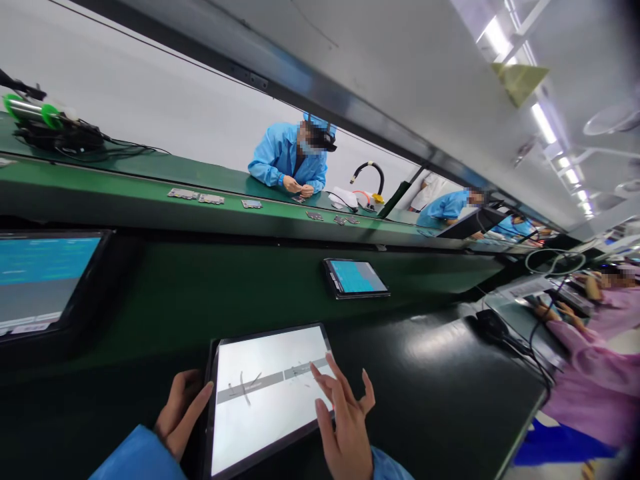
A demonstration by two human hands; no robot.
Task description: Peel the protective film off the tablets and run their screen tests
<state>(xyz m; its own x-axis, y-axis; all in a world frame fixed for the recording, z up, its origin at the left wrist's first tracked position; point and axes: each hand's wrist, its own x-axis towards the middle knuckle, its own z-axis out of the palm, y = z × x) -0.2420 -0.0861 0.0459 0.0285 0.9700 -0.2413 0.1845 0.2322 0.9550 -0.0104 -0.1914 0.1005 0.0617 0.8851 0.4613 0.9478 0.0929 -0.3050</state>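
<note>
A tablet with a lit white screen is in front of me, tilted toward me. Two grey bars and some thin dark strokes show on it; the small text is too blurred to read. My left hand grips its left edge, thumb along the bezel and fingers curled at the side. Over the right part of the screen hovers my right hand, fingers spread and holding nothing. Whether a fingertip touches the glass, I cannot tell. Both wrists are in blue sleeves.
Farther back on the dark green bench lies a smaller tablet. A larger screen stands at left. Several circuit boards line the raised green ledge. Behind it a co-worker handles a small part. Overhead runs a grey shelf.
</note>
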